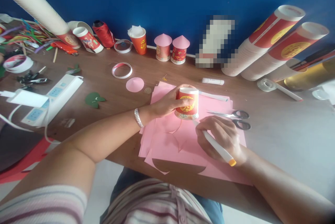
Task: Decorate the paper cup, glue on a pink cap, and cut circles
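Note:
My left hand [171,103] is closed round a short red paper cup [188,94] with a gold emblem and a patterned band at its base. The cup is above pink paper sheets [162,136], some with curved cuts. In my right hand [220,135] is a white marker pen [218,149] with an orange end, its tip close to the cup's lower edge; whether they touch I cannot tell. Scissors [239,115] with dark handles lie on the paper just beyond my right hand.
Two cups with pink cone tops [180,44] stand by the blue wall. Tall paper cup stacks [264,45] lean at right. A power strip [52,100], tape rolls [121,70], a pink cone [135,84] and a glue stick [213,81] lie on the table.

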Demonstrator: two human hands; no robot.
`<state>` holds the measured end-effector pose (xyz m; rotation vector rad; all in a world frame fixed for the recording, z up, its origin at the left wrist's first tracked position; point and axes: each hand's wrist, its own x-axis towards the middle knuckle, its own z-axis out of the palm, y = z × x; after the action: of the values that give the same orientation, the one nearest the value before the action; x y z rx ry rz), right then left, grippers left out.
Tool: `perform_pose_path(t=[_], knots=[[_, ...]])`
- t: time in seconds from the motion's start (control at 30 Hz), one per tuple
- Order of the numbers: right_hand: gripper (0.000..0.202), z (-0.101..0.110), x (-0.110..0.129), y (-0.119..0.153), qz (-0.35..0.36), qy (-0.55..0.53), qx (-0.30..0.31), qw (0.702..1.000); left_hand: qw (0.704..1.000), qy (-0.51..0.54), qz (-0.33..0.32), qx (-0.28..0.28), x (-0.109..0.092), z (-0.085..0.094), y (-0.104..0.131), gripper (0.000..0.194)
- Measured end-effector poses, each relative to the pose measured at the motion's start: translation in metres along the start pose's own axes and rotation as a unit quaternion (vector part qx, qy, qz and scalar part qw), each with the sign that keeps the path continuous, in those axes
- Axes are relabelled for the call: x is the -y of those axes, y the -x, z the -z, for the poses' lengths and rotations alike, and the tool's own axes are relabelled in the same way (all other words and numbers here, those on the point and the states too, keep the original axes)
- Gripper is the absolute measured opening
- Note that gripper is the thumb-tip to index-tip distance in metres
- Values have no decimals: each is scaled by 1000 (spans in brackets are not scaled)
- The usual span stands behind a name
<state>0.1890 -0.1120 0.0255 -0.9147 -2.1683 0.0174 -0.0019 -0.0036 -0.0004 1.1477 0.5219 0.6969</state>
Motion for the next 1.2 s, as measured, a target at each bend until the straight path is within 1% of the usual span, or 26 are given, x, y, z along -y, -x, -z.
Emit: perform_pose_path(t=[0.17, 0.27, 0.37, 0.53, 0.63, 0.8, 0.97, 1.1, 1.2], knots=[[16, 0, 1, -1, -33, -15, -6, 999, 1000, -3, 0, 2, 1, 1, 0, 48], [16, 2, 2, 0, -37, -17, -6, 999, 1000, 0, 0, 4, 1, 1, 0, 48], [18, 3, 3, 0, -16, -22, -9, 1000, 1000, 9, 3, 7, 1, 2, 0, 49], [23, 1, 3, 0, 52, -11, -20, 998, 1000, 22, 8, -2, -6, -2, 2, 49], [25, 0, 3, 0, 65, 0, -23, 998, 999, 38, 15, -4, -9, -3, 3, 48], [28, 0, 5, -2, 49, -11, -10, 999, 995, 96, 24, -12, -1, 4, 0, 52], [28, -1, 6, -3, 54, -24, -7, 998, 990, 140, 27, -10, 9, 10, -5, 50], [28, -2, 7, -2, 52, -39, -1, 998, 989, 144, 25, -16, 11, 11, -4, 50], [28, -4, 8, -1, 60, -45, 6, 997, 991, 125, 34, -18, 10, 8, -2, 56]])
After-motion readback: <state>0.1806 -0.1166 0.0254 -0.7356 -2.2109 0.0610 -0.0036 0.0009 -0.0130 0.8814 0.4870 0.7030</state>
